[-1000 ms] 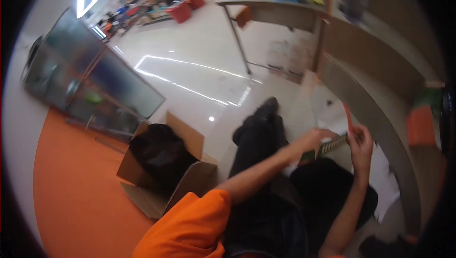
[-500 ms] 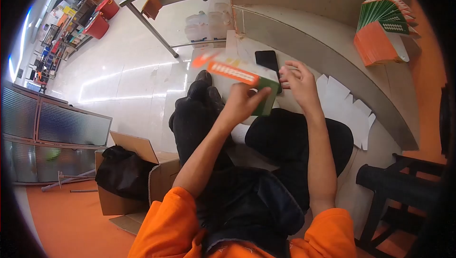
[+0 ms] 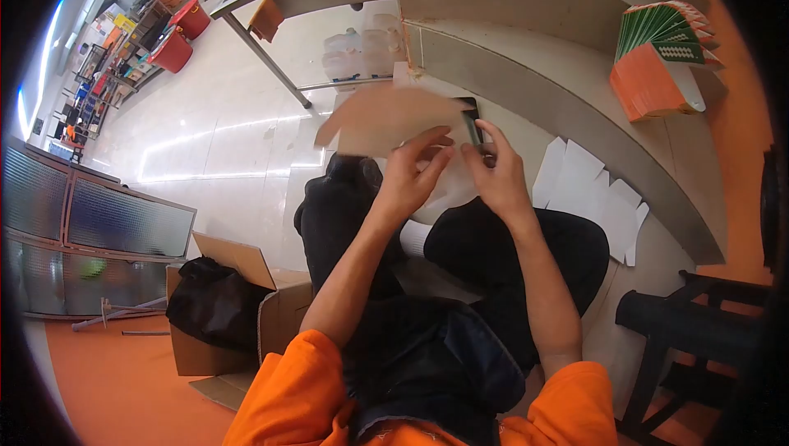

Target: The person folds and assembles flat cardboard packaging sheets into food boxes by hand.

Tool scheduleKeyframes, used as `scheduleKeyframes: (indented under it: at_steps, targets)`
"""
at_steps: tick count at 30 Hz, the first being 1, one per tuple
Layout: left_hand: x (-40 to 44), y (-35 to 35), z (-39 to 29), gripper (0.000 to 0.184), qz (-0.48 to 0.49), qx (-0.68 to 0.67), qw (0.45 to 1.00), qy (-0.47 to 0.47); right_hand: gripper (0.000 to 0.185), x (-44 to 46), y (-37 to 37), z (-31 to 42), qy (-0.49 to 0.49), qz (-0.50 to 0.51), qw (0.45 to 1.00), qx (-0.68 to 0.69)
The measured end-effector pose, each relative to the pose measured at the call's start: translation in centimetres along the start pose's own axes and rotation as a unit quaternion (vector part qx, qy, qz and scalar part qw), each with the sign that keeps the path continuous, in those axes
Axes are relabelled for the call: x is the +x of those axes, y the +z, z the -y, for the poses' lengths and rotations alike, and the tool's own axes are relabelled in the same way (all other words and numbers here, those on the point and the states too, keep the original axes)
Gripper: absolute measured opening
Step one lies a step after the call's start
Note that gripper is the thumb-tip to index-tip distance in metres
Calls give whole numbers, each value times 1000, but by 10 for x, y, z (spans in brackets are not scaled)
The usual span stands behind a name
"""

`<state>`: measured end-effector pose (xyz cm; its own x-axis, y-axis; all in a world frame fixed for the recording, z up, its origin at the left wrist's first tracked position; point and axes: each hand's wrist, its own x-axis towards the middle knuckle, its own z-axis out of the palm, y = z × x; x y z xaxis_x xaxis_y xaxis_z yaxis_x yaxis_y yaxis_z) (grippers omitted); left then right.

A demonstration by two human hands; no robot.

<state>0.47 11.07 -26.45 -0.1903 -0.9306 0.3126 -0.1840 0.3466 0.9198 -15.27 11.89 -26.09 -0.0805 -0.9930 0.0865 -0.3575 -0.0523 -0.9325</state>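
Observation:
A thin card carton, blurred by motion, is held up in front of my legs with a plain tan-pink side showing. My left hand has its fingers and thumb closed on the carton's near edge. Close by on the right, my right hand pinches the carton's right end, where a dark green strip shows. Part of the fingertips' contact is smeared. Behind the carton, a black phone lies on the floor, partly covered.
White flat card pieces lie right of my knee. A fanned stack of orange and green cartons rests on the ledge at right. A black stool stands lower right, an open cardboard box with a black bag lower left.
The carton has turned from its printed orange and green faces to a plain side. My right hand has come down and left onto its end; my left hand stays near the same place.

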Motion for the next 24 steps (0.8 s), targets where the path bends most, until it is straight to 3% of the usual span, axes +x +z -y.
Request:
scheduleKeyframes:
  at_steps: [3,4,7,10,13,14,17,18,20,22,23,24]
  targets:
    - [1,-12,2,18,-142,127,979,78,46,6,-8,-2,28,-41,999,21]
    - [4,-15,11,13,-254,102,959,76,46,8,-12,-1,48,-39,998,27]
    - [7,-33,-5,20,-368,9,929,-34,48,7,-18,8,92,-11,990,108]
    - [8,-53,11,26,-257,-241,929,-117,51,5,-17,7,117,58,973,192]
    - [8,-41,-17,27,-235,-146,961,-21,51,-1,-16,18,133,136,973,132]
    - [7,-45,-17,27,-220,-99,970,-18,51,3,-15,4,95,160,969,160]
    - [5,-47,-7,23,-169,-184,967,-48,51,13,-28,-1,111,96,952,268]
    - [3,-49,-5,20,-126,-167,974,-82,51,13,-30,2,71,60,955,282]
    - [1,-41,2,23,-108,-144,977,-116,48,9,-33,5,28,92,951,293]
    - [-2,-27,34,26,-84,57,994,27,45,-1,-27,3,-31,124,946,298]
    - [-10,-17,54,40,-65,30,996,46,43,-2,-28,11,-31,165,958,233]
    - [-3,-6,45,52,-43,34,991,-126,41,-2,-27,16,-65,198,964,167]
